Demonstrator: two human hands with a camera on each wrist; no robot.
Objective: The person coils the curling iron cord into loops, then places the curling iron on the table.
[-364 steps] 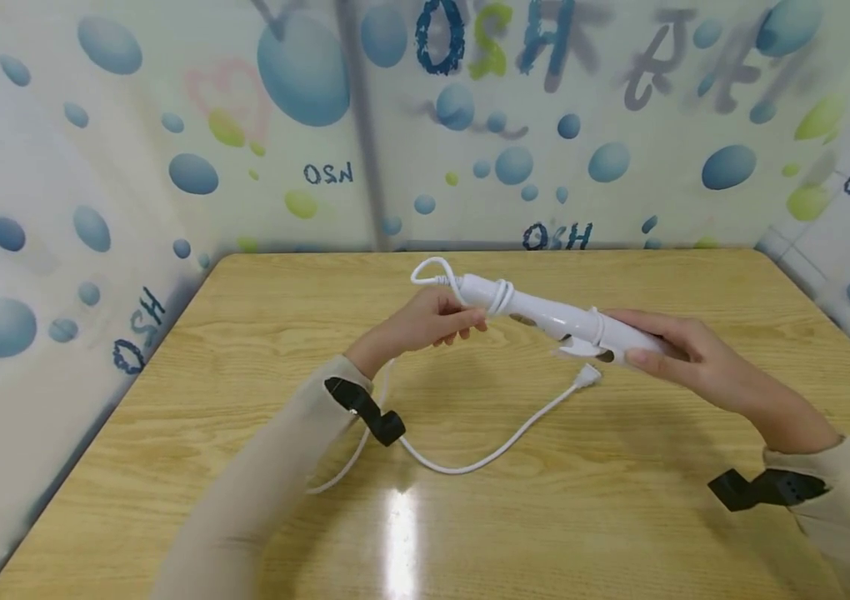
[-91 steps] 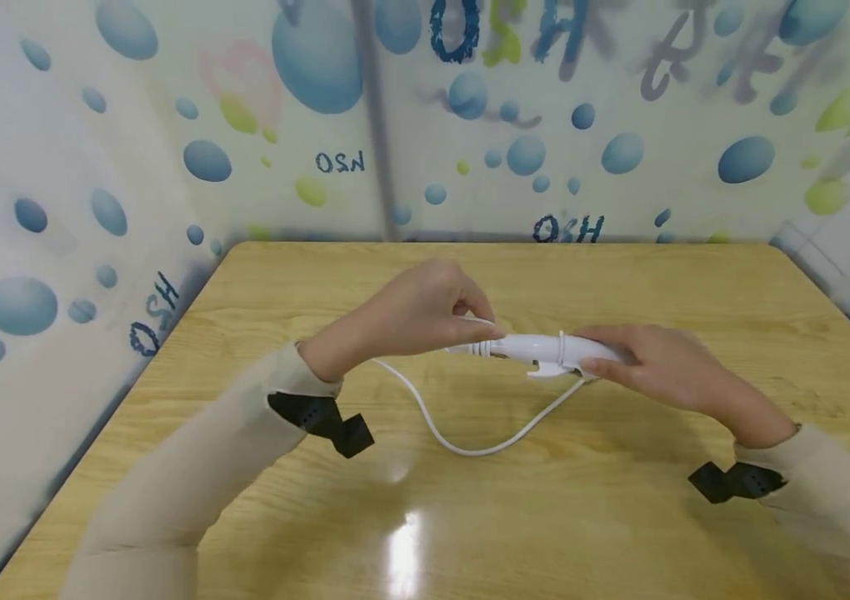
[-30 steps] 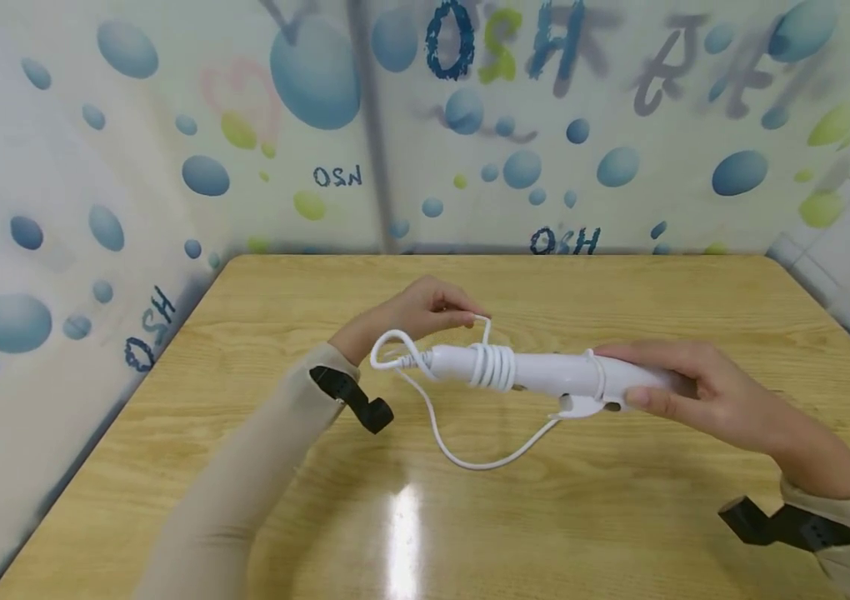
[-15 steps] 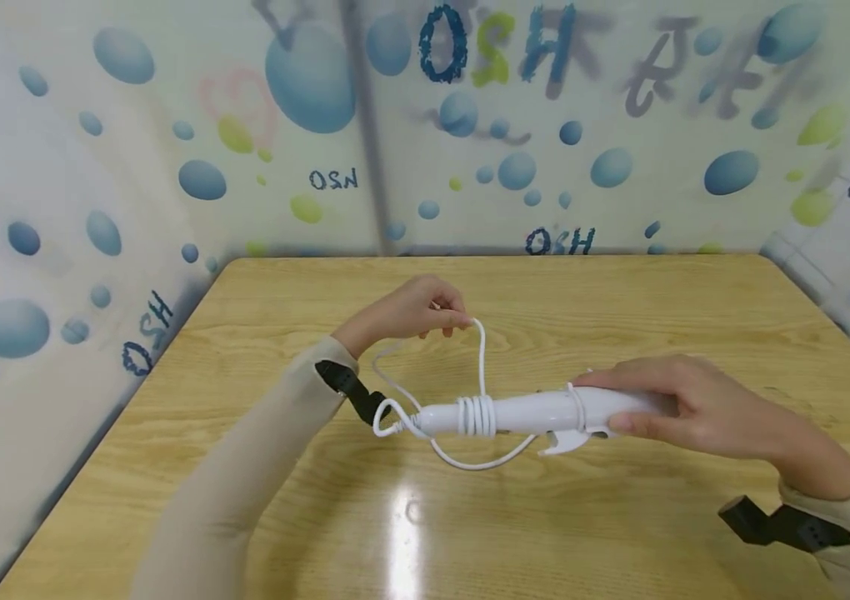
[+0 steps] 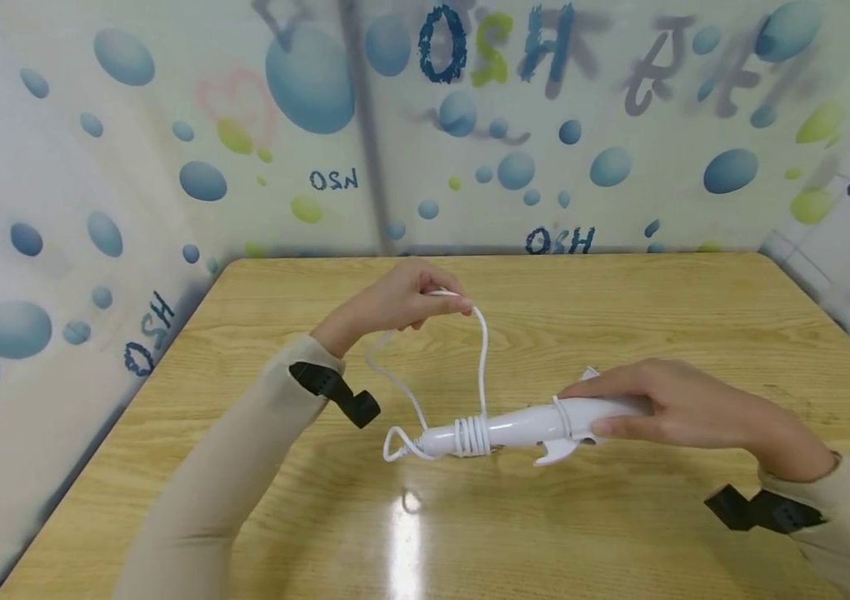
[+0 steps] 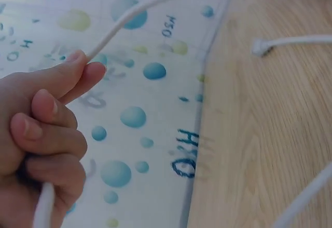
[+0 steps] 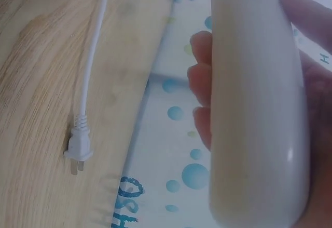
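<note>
A long white wand-shaped electrical appliance (image 5: 518, 427), its exact kind unclear, is held nearly level above the table. My right hand (image 5: 672, 404) grips its thick right end, fingers and thumb wrapped around it; in the right wrist view the smooth white body (image 7: 257, 98) fills the palm. Several turns of white power cord (image 5: 472, 437) are wound around the narrow left end. Farther up and left, my left hand (image 5: 410, 296) pinches the cord between thumb and forefinger, and the stretch to the coils bows loosely. The cord also passes through its curled lower fingers.
The two-pin plug (image 7: 79, 144) at the cord's free end lies on the wooden table (image 5: 320, 533), behind the appliance and near my right hand. A wall sheet (image 5: 515, 133) with blue bubbles stands along the table's far and side edges.
Since twelve seconds ago more cord turns have built up around the appliance's narrow end. Over the last second the appliance has come lower and nearer, while my left hand has slid back along the cord.
</note>
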